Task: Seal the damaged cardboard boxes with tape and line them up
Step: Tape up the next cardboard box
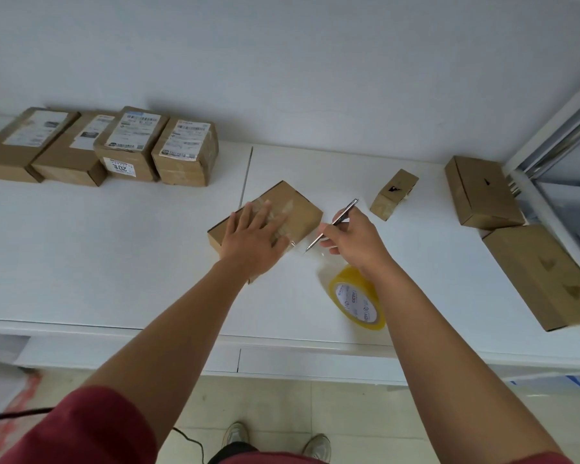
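Tape roll (357,299) under right wrist — three boxes (482,192) right.

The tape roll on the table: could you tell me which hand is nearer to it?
Right. The right hand is just beyond the tape roll; the left hand presses the box farther left.

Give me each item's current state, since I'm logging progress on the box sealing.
Box under left hand: closed, clear tape across top.
Left hand: flat, pressing that box.
Right hand: gripping metal cutter, tip down.
Tape roll: on edge on the table.
Four labelled boxes: lined up side by side, far left.
Small box: closed, torn mark.
Two right boxes: closed, torn marks.
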Tool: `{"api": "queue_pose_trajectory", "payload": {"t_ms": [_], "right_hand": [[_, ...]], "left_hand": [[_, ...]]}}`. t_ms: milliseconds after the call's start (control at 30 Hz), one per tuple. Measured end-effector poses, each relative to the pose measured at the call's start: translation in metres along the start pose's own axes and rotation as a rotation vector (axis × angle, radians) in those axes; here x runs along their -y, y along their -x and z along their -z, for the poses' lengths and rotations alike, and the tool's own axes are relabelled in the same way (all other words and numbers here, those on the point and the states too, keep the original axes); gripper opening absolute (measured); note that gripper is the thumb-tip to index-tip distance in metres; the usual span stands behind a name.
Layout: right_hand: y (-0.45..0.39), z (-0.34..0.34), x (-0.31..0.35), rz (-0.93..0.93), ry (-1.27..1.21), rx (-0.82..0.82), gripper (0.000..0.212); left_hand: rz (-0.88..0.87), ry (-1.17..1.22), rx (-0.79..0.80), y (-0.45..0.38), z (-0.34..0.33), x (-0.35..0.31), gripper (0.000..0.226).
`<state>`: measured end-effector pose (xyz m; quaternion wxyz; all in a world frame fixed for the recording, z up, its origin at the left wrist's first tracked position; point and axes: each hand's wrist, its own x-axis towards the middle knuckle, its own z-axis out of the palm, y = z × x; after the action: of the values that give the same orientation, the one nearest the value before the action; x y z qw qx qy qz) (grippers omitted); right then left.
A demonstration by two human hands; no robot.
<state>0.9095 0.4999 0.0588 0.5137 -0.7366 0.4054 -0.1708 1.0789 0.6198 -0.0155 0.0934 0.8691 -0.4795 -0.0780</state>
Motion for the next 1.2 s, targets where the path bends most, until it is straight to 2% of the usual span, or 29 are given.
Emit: {"api": "queue_pose_trajectory", "payload": {"t_ms": [200, 267, 367, 467, 567, 633, 800, 1133, 1200], "right_hand": [[-0.002, -0.006, 0.001, 0.007, 0.165, 0.019, 0.019], [-0.003, -0.007, 0.0, 0.016, 0.303, 0.028, 0.019], [-0.005, -0.005, 0.0, -0.004, 0.398, -0.035, 0.026], [-0.005, 0.0, 0.0, -0.05, 0.263, -0.153, 0.03], [-0.001, 0.005, -0.003, -0.03, 0.124, -0.228, 0.023], [0.004, 0.004, -0.001, 0.025, -0.07, -0.263, 0.017], [0.014, 0.008, 0.007, 0.105, -0.533, -0.347, 0.017], [0.01, 0.026, 0.007, 0.055, -0.851, -0.45, 0.009], [0.008, 0.038, 0.004, 0.107, -0.783, -0.469, 0.008]], "left_hand": [[0.006, 0.008, 0.011, 0.0, 0.002, -0.001, 0.063], [0.001, 0.01, 0.015, 0.0, 0.004, 0.0, 0.065], [-0.004, -0.016, 0.037, 0.001, 0.005, -0.001, 0.07], [-0.006, -0.017, 0.041, 0.002, 0.008, -0.003, 0.074], [-0.002, -0.017, 0.035, 0.003, 0.008, -0.004, 0.079], [0.009, -0.018, 0.036, 0.003, 0.007, -0.005, 0.083], [0.007, -0.026, 0.029, 0.004, 0.008, -0.006, 0.087], [-0.015, -0.062, 0.068, 0.002, 0.011, -0.005, 0.089], [-0.004, -0.08, 0.038, 0.001, 0.008, -0.005, 0.085]]}}
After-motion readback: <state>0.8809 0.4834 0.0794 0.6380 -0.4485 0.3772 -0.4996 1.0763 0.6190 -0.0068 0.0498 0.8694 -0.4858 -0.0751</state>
